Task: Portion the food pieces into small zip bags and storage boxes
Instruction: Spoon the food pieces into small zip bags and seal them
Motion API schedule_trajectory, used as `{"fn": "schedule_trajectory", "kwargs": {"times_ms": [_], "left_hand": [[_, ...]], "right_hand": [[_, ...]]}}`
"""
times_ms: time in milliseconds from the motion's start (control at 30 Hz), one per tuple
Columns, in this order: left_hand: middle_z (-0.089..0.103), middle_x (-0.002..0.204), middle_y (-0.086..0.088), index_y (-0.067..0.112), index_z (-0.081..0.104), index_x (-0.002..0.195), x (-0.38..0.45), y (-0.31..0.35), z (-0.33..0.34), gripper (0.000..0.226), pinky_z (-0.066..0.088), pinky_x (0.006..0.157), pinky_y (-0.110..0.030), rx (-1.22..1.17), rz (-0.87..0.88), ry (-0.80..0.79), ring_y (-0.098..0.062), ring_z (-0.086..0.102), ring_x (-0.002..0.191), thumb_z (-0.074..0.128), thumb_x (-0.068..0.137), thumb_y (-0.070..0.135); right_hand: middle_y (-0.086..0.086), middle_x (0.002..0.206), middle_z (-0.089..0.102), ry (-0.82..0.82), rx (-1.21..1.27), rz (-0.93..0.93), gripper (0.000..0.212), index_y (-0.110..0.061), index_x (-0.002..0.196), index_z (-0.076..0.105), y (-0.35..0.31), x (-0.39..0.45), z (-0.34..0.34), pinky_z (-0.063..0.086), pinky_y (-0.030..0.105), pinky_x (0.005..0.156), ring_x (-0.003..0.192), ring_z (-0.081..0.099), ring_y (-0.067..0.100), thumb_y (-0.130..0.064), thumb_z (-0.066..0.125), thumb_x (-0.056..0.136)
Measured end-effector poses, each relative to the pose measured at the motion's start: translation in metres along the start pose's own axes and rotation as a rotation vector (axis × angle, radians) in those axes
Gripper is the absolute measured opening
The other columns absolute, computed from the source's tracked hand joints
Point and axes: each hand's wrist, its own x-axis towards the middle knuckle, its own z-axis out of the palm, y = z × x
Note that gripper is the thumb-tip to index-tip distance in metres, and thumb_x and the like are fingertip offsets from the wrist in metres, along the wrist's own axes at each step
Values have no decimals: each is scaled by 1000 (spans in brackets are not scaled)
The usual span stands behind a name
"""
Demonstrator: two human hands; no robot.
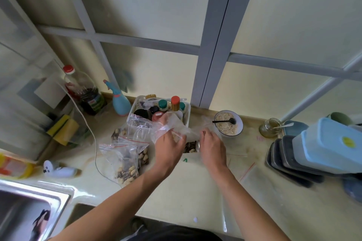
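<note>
A clear small zip bag (pixel 172 125) is held up by the left hand (pixel 169 147), just in front of the white basket (pixel 187 112) of bottles and jars. The fingers of this hand are curled around the edge of the bag. A metal spoon (pixel 198 146) is pinched by the right hand (pixel 212 147), a little to the right of the basket front; the bowl of the spoon is seen beside a heap of sunflower seeds and peanuts (pixel 190 146) that lies between the two hands.

To the left front of the basket, filled zip bags (pixel 125 159) with red seal lines are laid on the counter (pixel 176 191), with seeds and nuts visible inside them. Just to the right of the basket a bowl of oats (pixel 228 124) is placed, and a dark spoon (pixel 225 121) is rested in it. Further right from the basket a glass jar (pixel 270 128) is seen, and then a stack of storage boxes (pixel 321 148) with blue lids. To the left of the basket a blue spray bottle (pixel 119 101) and a large dark bottle (pixel 84 92) with red cap are standing.
</note>
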Motion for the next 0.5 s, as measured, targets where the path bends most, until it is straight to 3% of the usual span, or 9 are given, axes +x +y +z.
{"fn": "schedule_trajectory", "kwargs": {"times_ms": [67,167,233,333,433,500], "left_hand": [[70,112,-6,7,59,123,-3,12,6,58,54,88,-34,45,56,-47,-21,67,97,44,84,47],[53,142,-12,8,45,142,-9,37,16,60,45,106,-34,7,197,-40,-27,53,125,56,88,29],[47,150,-9,11,36,151,-11,52,22,67,36,112,-28,45,276,-46,-25,45,136,61,91,20],[45,153,-8,9,34,153,-13,67,30,69,37,115,-30,109,303,-66,-24,48,136,60,90,16],[47,152,-6,10,38,152,-19,76,37,68,41,112,-31,151,327,-52,-23,54,129,52,86,20],[53,145,-8,13,38,151,-30,78,40,71,50,102,-36,165,344,-49,-24,59,118,41,80,21]], "right_hand": [[11,82,67,-18,52,41,24,-10,96,60,3,3,4,42,35,59,74,65,35,-25,45,107],[6,95,71,-68,132,83,18,-16,105,62,6,7,3,50,37,69,86,66,31,-30,51,104],[4,102,72,-48,156,19,14,-18,110,68,9,7,-1,56,36,70,84,69,28,-24,62,98],[8,100,77,25,141,-94,20,-15,106,76,19,1,2,56,31,63,75,74,23,-6,72,90],[7,89,77,105,204,-8,10,-9,100,75,27,-9,5,50,27,59,71,73,23,-6,71,91],[4,86,74,30,281,178,10,-9,100,73,35,-19,12,52,31,64,78,72,27,-11,64,97]]}}
